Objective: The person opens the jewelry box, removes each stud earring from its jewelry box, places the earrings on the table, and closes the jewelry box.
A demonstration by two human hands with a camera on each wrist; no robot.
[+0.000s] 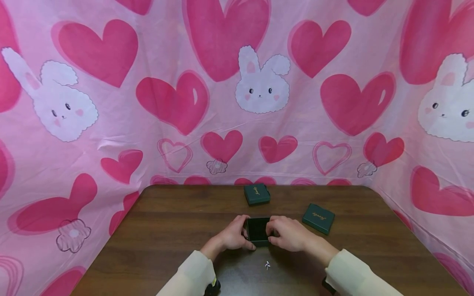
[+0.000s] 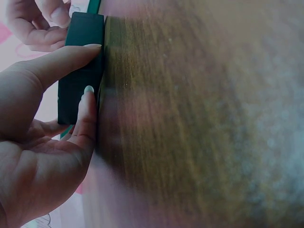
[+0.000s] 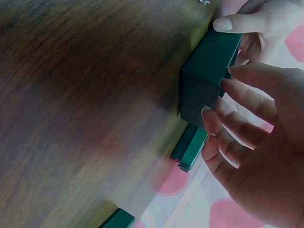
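Note:
An uncovered dark green box (image 1: pixel 258 242) with a black inside sits on the table between both hands. My left hand (image 1: pixel 237 233) grips its left end; in the left wrist view the thumb (image 2: pixel 78 58) lies along one side of the box (image 2: pixel 80 90). On the right, my right hand (image 1: pixel 290 233) has bent fingers at the box's edge. Its thumb and forefinger meet at the rim of the box (image 3: pixel 204 71) in the right wrist view, while the other fingers curl loosely beside the wall. What lies under those fingertips is hidden.
Some tiny silvery pieces (image 1: pixel 267 265) lie on the brown table (image 1: pixel 166 246) before the box. Behind it rests a square green case (image 1: pixel 257 194) with gold lettering, and a similar flat one (image 1: pixel 319 218) is at right. A pink heart-print cloth (image 1: pixel 259 123) hangs around the table.

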